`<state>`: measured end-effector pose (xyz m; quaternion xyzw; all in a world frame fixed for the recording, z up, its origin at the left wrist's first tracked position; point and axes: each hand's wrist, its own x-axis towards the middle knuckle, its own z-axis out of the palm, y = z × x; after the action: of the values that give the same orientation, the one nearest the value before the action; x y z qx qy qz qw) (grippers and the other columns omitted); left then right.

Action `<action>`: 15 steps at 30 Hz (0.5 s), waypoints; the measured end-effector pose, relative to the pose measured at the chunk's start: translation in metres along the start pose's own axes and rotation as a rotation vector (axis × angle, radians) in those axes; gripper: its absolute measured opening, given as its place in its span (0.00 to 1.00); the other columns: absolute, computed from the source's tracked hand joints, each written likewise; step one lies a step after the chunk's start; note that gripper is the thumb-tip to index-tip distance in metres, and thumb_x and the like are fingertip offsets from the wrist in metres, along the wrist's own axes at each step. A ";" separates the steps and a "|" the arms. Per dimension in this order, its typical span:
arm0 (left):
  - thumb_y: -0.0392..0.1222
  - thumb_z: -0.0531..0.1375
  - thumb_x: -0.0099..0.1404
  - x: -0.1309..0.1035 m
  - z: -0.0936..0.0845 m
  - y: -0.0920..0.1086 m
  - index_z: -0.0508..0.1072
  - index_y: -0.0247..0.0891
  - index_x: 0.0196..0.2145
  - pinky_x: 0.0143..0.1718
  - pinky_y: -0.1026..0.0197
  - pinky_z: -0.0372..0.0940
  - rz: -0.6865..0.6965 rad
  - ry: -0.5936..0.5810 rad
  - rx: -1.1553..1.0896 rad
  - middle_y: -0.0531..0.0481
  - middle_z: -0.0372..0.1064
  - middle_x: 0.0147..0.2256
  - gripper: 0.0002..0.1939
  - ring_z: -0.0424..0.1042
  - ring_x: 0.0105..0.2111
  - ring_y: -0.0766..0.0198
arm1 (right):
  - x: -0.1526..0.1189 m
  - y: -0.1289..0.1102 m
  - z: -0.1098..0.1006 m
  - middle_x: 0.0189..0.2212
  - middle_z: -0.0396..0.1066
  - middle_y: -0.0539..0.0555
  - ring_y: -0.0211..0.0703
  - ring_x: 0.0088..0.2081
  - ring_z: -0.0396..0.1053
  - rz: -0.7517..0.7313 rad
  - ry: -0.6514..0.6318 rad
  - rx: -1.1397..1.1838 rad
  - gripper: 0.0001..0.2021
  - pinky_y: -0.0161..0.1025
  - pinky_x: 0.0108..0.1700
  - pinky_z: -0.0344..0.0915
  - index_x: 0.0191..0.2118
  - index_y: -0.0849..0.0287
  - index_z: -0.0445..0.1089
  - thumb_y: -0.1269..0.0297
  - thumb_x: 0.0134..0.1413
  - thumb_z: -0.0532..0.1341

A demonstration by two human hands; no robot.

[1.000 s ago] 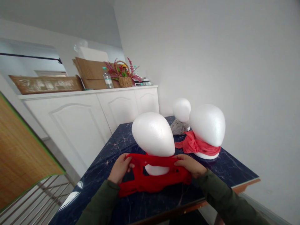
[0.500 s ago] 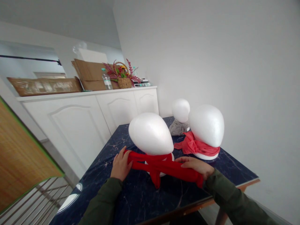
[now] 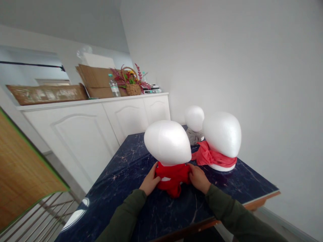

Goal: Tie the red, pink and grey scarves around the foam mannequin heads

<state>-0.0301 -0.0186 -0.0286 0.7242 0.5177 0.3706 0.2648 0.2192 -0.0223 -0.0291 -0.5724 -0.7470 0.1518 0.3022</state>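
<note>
looking down over a dark blue marbled table (image 3: pixel 113 174), with a white cabinet (image 3: pixel 75 127) beyond its far left side. up front, right in the middle, a big white foam head (image 3: pixel 168 141), and to its right a second foam head (image 3: pixel 222 132). now to the red cloth (image 3: pixel 174 174), bunched low against the front head's neck, white showing through a gap, loose folds drooping at the bottom. just beside, at the second neck, a coral cloth (image 3: pixel 214 158). and the grip: closed on the red cloth from both sides, left hand (image 3: pixel 150 179) at its left edge, right hand (image 3: pixel 200 178) at its right, with the cloth squarely between. farther back, a smaller-looking foam head (image 3: pixel 194 117) above grey cloth (image 3: pixel 194 136).
</note>
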 end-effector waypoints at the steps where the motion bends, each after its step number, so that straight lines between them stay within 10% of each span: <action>1: 0.34 0.52 0.52 0.001 0.004 0.002 0.47 0.36 0.57 0.56 0.53 0.47 0.002 -0.018 -0.080 0.45 0.53 0.55 0.34 0.53 0.54 0.57 | -0.001 -0.002 0.001 0.42 0.67 0.59 0.45 0.46 0.62 -0.018 -0.003 0.034 0.25 0.41 0.49 0.54 0.50 0.63 0.60 0.76 0.42 0.48; 8: 0.42 0.58 0.53 -0.001 0.015 0.026 0.49 0.35 0.56 0.56 0.53 0.44 0.107 0.049 -0.185 0.42 0.50 0.56 0.35 0.51 0.55 0.55 | -0.024 -0.012 -0.011 0.41 0.68 0.55 0.41 0.44 0.65 -0.011 0.090 0.347 0.23 0.37 0.47 0.58 0.48 0.63 0.62 0.76 0.43 0.47; 15: 0.38 0.63 0.45 -0.025 0.054 0.106 0.53 0.39 0.54 0.53 0.48 0.49 0.306 -0.100 -0.151 0.42 0.54 0.53 0.39 0.55 0.52 0.51 | -0.103 0.033 -0.037 0.41 0.67 0.58 0.46 0.43 0.64 0.100 0.419 0.237 0.16 0.43 0.45 0.60 0.44 0.61 0.63 0.67 0.49 0.48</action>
<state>0.0681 -0.0765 0.0145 0.7902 0.3582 0.4080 0.2844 0.2843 -0.1146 -0.0478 -0.5881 -0.6157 0.1310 0.5078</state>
